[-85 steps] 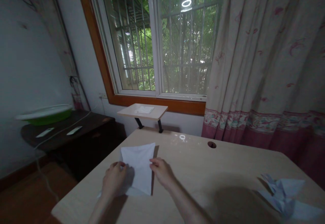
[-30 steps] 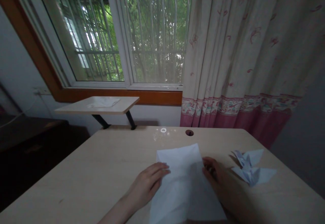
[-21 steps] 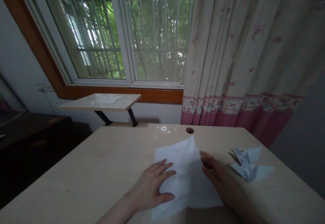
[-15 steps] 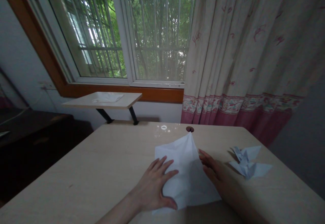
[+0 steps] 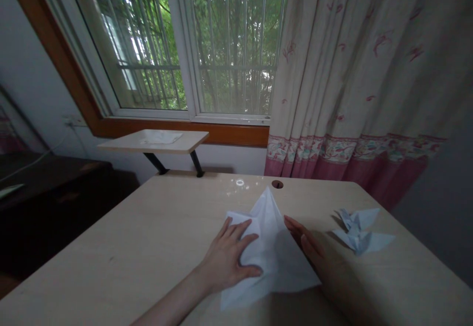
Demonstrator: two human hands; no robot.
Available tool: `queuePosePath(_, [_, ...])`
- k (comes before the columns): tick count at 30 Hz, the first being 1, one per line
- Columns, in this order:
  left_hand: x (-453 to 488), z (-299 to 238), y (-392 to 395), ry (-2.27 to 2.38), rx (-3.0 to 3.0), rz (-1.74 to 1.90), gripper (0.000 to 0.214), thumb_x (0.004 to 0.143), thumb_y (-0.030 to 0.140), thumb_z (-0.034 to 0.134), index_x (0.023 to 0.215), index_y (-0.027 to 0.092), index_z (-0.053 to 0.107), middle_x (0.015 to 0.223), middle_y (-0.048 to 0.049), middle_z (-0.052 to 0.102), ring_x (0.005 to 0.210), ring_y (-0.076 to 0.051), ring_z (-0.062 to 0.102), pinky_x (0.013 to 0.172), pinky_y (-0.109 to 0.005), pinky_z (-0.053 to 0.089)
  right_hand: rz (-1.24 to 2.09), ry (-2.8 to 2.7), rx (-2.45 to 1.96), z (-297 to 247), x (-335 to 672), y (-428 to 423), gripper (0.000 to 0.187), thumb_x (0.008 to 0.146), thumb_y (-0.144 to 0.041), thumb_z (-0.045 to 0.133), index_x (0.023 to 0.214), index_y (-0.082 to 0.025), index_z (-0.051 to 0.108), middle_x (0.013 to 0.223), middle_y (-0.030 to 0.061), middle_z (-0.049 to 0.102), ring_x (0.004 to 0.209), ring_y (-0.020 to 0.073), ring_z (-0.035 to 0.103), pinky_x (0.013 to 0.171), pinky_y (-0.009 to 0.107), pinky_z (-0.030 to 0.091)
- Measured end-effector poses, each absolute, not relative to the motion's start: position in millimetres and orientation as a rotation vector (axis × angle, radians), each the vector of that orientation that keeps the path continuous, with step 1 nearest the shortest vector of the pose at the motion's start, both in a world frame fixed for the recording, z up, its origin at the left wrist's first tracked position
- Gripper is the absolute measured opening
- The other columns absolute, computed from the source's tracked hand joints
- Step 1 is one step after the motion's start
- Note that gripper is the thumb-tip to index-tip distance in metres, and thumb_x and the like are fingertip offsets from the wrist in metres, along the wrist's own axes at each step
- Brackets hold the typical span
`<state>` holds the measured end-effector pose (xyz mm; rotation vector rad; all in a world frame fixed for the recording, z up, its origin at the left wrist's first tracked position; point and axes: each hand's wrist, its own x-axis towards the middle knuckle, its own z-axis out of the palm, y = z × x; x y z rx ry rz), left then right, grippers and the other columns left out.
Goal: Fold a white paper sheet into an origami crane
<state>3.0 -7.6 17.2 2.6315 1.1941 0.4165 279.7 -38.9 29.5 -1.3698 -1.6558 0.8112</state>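
A white sheet of paper [image 5: 277, 252], creased and partly folded, lies on the desk with a pointed peak toward the window. Spread across its left part is my left hand [image 5: 231, 257], fingers apart and resting on the paper. Along the right edge of the sheet my right hand [image 5: 308, 247] stands on its side, fingers stretched out and close together, next to the paper's slanted edge. Farther right lie two folded paper birds [image 5: 360, 232], white with bluish shading, close to each other.
The pale wooden desk [image 5: 158, 222] has a round cable hole [image 5: 277, 184] near its back edge. A small raised shelf [image 5: 188, 141] on black legs holds a white paper or cloth [image 5: 160, 137]. Behind stand a barred window [image 5: 229, 45] and a floral curtain [image 5: 332, 94].
The paper's left part has folded inward under my left hand, and the peak has shifted slightly left. My right hand has moved a little left along the edge.
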Motion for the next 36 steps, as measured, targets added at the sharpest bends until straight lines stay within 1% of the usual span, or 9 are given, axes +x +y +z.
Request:
queuePosePath(3, [2,16,-6,1.206,2.63,0.45,0.089,0.071,0.084,0.063,0.139,0.027,0.056,0.156,-0.0164,0.04,0.135,-0.041,0.047,0.117,-0.068,0.016,0.892,-1.654,-1.313,29,274,-42,0.053,0.097,-0.061,0.035,0.134,-0.034,0.062,0.122,0.007,0.072,0.114,0.0304,0.066,0.096,0.048,0.05])
queuePosePath(6, [2,10,-5,1.216,2.635,0.45,0.101,0.064,0.087,0.065,0.143,0.026,0.052,0.159,-0.0189,0.033,0.137,-0.045,0.042,0.114,-0.069,0.022,0.988,-1.623,-1.279,31,270,-44,0.055,0.099,-0.057,0.028,0.14,-0.033,0.057,0.125,0.0088,0.071,0.117,0.0307,0.065,0.095,0.049,0.051])
queuePosePath(10, [2,3,-5,1.234,2.616,0.382,0.109,0.061,0.088,0.068,0.147,0.024,0.048,0.16,-0.0209,0.03,0.14,-0.05,0.036,0.112,-0.071,0.025,1.007,-1.67,-1.282,39,273,-44,0.05,0.094,-0.059,0.044,0.134,-0.033,0.063,0.129,0.0075,0.069,0.125,0.0331,0.06,0.098,0.05,0.051])
queuePosePath(14, [5,1,-7,1.214,2.6,0.382,0.115,0.059,0.086,0.07,0.149,0.019,0.044,0.163,-0.0228,0.021,0.145,-0.053,0.023,0.112,-0.074,0.021,0.947,-1.707,-1.266,40,275,-43,0.051,0.097,-0.058,0.039,0.135,-0.033,0.062,0.128,0.0078,0.07,0.126,0.0327,0.059,0.1,0.051,0.051])
queuePosePath(19, [11,9,-8,1.198,2.594,0.312,0.119,0.058,0.087,0.07,0.148,0.013,0.043,0.165,-0.0231,0.006,0.151,-0.047,0.004,0.118,-0.068,0.014,1.019,-1.687,-1.107,17,277,-37,0.054,0.1,-0.059,0.036,0.14,-0.031,0.057,0.137,0.0096,0.063,0.124,0.0327,0.06,0.1,0.053,0.051])
queuePosePath(26, [15,13,-3,1.161,2.539,0.294,0.123,0.054,0.085,0.073,0.147,0.01,0.042,0.164,-0.024,0.01,0.151,-0.045,0.007,0.121,-0.063,0.014,1.091,-1.74,-1.022,10,281,-33,0.054,0.098,-0.062,0.04,0.142,-0.034,0.054,0.137,0.0084,0.063,0.123,0.0311,0.059,0.106,0.054,0.045])
queuePosePath(29, [15,12,-2,1.158,2.541,0.271,0.122,0.055,0.084,0.073,0.148,0.012,0.04,0.163,-0.024,0.017,0.151,-0.045,0.01,0.121,-0.064,0.012,1.136,-1.713,-1.012,11,278,-34,0.054,0.098,-0.062,0.042,0.142,-0.033,0.055,0.14,0.0088,0.061,0.126,0.0318,0.058,0.107,0.054,0.044])
queuePosePath(33, [16,12,-3,1.157,2.565,0.283,0.12,0.058,0.083,0.073,0.15,0.014,0.038,0.163,-0.0237,0.021,0.15,-0.045,0.014,0.119,-0.067,0.01,1.231,-1.677,-1.013,5,276,-35,0.055,0.098,-0.059,0.042,0.143,-0.029,0.053,0.137,0.0115,0.063,0.124,0.0322,0.06,0.101,0.052,0.05])
queuePosePath(36, [18,13,-6,1.199,2.584,0.321,0.116,0.059,0.085,0.071,0.149,0.016,0.042,0.162,-0.0233,0.023,0.15,-0.047,0.014,0.116,-0.073,0.008,1.243,-1.689,-0.999,4,274,-34,0.055,0.098,-0.059,0.041,0.144,-0.029,0.051,0.136,0.0112,0.064,0.122,0.0318,0.061,0.099,0.052,0.051])
